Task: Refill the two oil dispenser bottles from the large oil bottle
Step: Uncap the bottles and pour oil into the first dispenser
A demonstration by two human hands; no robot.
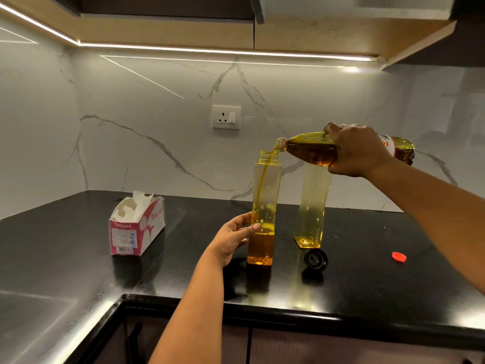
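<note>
Right hand [359, 151] wraps round the large amber plastic oil bottle [312, 149], held near horizontal so its neck sits over the mouth of the near tall square clear dispenser bottle [263, 206]; a thin stream runs down inside. Left hand [233, 239] cups that dispenser's lower side, thumb across the front, probably to steady it. Fill: roughly the bottom fifth.

Count on black stone counter [78, 258]:
- dispensers: 2; second clear dispenser [312, 206] nearly empty
- black round cap [315, 259]: 1
- red cap [399, 256]: 1
- pink tissue box [137, 227]: 1
</note>
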